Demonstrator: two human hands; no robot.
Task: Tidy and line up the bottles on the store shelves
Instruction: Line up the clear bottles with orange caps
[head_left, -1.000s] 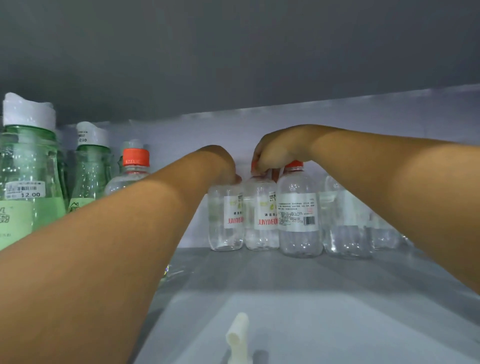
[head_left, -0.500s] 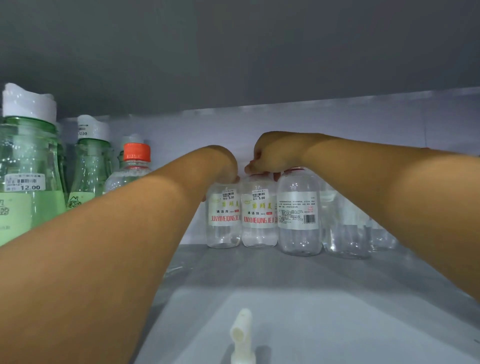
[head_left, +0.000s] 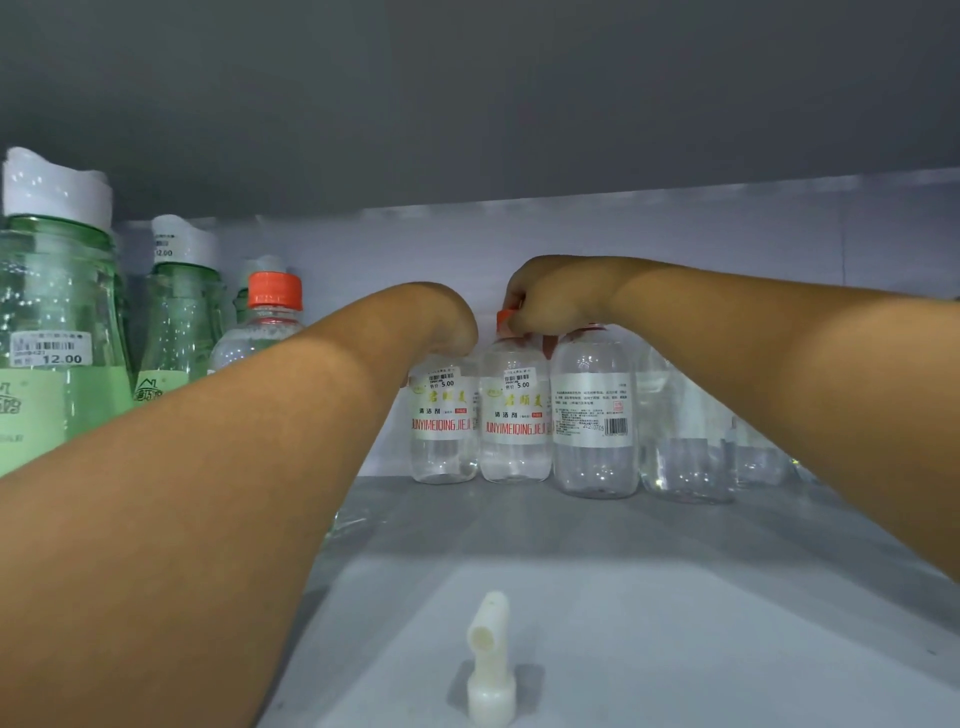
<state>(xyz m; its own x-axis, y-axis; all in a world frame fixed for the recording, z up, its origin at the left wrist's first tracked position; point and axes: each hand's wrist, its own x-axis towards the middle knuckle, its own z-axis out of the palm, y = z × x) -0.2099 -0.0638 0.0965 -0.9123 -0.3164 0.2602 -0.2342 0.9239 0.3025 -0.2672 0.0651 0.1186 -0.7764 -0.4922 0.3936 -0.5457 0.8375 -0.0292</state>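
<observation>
Both your forearms reach fwd and up, bare, converging toward centre. L hand (head_left: 447, 322): wrist bent down, fingers hidden behind wrist, grip can't be confirmed. R hand (head_left: 550, 296): knuckles up, fingers curled, pinching an orange bottle cap (head_left: 503, 318) from above. Hands near each other, not touching.

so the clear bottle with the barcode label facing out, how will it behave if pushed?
The clear plastic bottle with the barcode label looks full of clear liquid, so probably weighty. Tall and narrow, it may tip if shoved high. On the smooth grey shelf it likely slides.
</observation>
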